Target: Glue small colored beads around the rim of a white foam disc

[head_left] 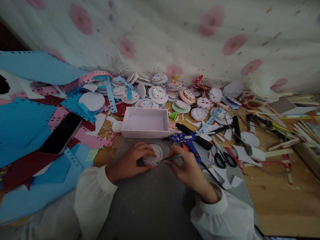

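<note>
Round White Piece [152, 155] Held Flat, Tool Tip at Its Rim

The round white piece, apparently layered, is located on the grey mat [143, 204], directly in front of the open box [145, 134]. It is gripped at the edge by the left hand [133, 161], with the thumb at the near side and the fingers curved over the far side. A slim tweezer-like tool [174, 157] is pinched between thumb and fingers of the right hand [186, 167]; its tip is directed at the rim, though contact cannot be confirmed.

Progress is judged as partial. No coloured trim can be made out on the held piece, whereas red or blue dotted trim is carried by many of the stacked discs [158, 93] behind the box. These are therefore judged to be further along; trimming of the held piece appears not yet done.

A blue glue gun [182, 137] is placed beside the box, with black-handled scissors [224, 160] to its right. A phone [61, 133] and blue sheets [19, 128] are laid at left. Wooden sticks [308, 133] are piled on the surface [283, 203] at right.
</note>
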### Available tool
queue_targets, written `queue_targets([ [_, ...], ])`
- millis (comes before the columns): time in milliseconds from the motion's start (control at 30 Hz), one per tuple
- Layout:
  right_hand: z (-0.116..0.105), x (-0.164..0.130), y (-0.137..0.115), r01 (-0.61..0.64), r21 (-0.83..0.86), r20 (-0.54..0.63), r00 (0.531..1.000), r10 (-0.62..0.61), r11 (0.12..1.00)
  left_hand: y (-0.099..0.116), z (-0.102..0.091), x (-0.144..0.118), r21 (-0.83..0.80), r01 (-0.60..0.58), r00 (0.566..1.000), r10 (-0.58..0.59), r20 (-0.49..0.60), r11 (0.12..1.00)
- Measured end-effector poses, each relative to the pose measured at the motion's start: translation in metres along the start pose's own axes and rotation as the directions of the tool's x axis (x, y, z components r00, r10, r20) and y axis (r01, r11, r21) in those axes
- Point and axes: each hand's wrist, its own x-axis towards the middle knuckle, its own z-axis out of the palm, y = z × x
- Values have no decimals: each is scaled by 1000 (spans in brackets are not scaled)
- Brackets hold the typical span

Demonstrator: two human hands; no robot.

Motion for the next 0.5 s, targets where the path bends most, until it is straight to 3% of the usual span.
queue_targets([
  [133,-7,1,-1,-41,55,-95,994,46,998,4,-2,-2,-9,-58,998,57,-27,998],
  [267,-10,2,0,17,175,-310,950,39,984,9,-4,-8,-124,-120,982,99,-161,985],
  [367,-7,2,-1,67,240,-444,895,48,968,6,-2,-10,-342,-65,973,-16,-230,937],
  [500,-5,2,-4,93,243,-523,851,50,965,1,1,-11,-586,67,974,-181,-138,807],
])
